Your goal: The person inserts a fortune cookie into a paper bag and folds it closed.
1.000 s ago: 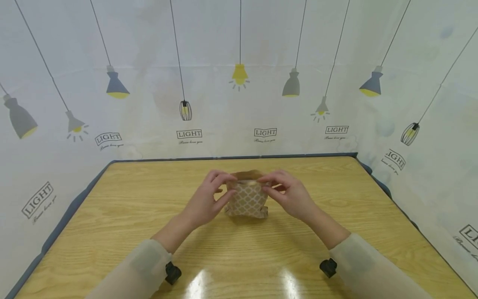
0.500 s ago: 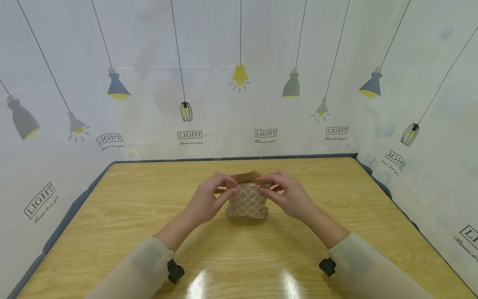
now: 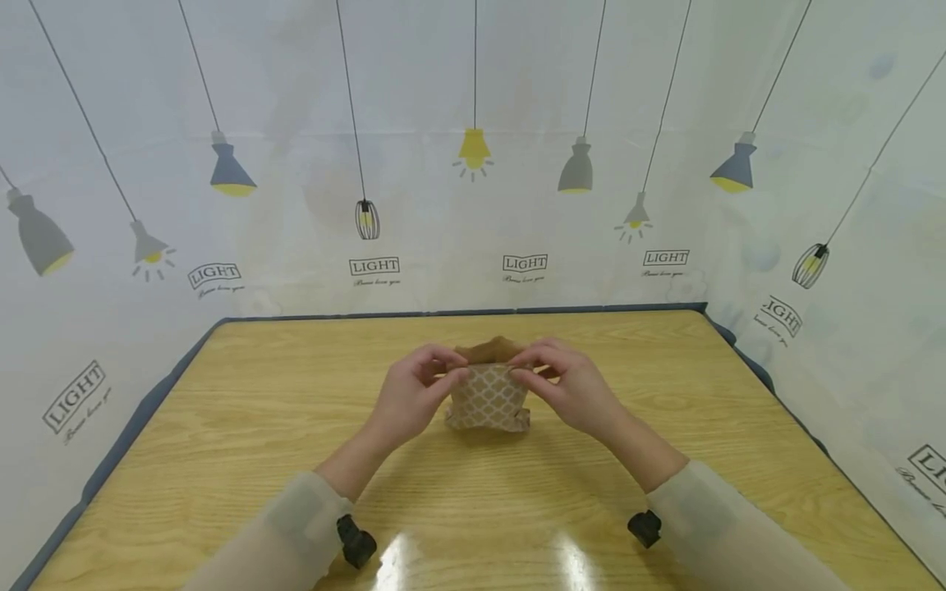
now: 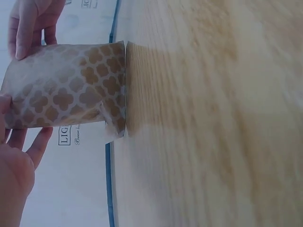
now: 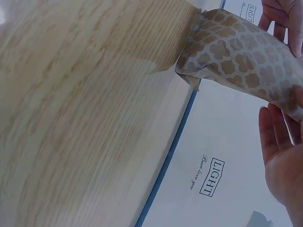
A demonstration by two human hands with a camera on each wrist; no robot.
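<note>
A brown paper bag [image 3: 489, 398] with a white lattice print stands on the wooden table, its top edge folded over toward the person. My left hand [image 3: 410, 394] pinches the left end of the fold between thumb and fingers. At the right end, my right hand [image 3: 576, 390] pinches the same fold. Above the fold a plain brown flap [image 3: 491, 350] rises behind the fingertips. In the left wrist view the bag [image 4: 66, 87] rests with its base on the table, one lower corner sticking out. The right wrist view shows the printed front of the bag [image 5: 236, 56]; its contents are hidden.
The wooden table [image 3: 473, 509] spreads around the bag on all sides. Behind it hangs a white wall sheet [image 3: 443, 230] printed with lamps and lettering, with a blue strip along the table's edge. A black wrist camera [image 3: 356, 542] sits below the left sleeve.
The top of the bag has been bent a little lower, and the plain flap now shows as a peak. Both hands keep their pinch and have shifted only slightly.
</note>
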